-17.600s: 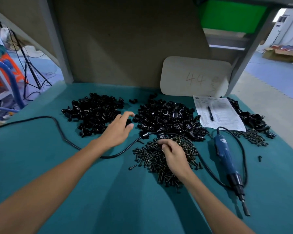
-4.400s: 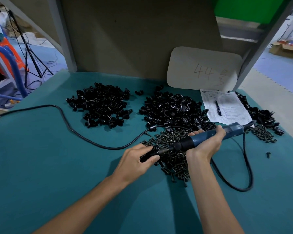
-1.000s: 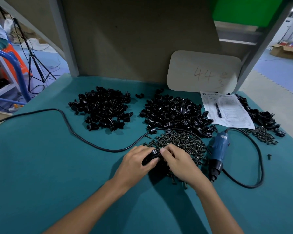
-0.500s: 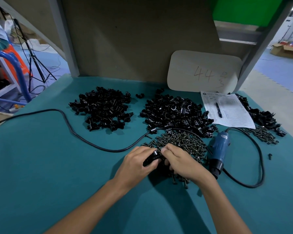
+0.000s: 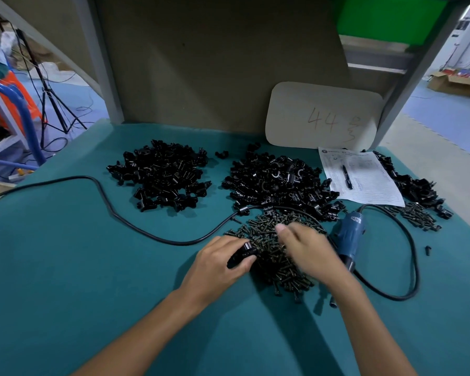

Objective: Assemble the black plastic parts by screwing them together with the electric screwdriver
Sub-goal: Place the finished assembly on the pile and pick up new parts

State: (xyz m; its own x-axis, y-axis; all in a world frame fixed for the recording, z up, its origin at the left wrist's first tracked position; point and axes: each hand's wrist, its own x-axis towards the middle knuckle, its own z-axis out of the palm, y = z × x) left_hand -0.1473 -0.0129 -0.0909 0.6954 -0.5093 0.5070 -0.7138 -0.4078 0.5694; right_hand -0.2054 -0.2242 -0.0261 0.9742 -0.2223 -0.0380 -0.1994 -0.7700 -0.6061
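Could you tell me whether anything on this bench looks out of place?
A small black piece lies alone near the right edge, apart from every pile. The cord also crosses the screw pile, where it might snag.

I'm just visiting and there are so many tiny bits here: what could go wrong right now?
The right hand is blurred over the screw pile, so it may fumble a screw. The cable runs along the pile's far edge; lifting the electric screwdriver might drag it through and scatter screws. The left hand holds a small black plastic part, which could slip.
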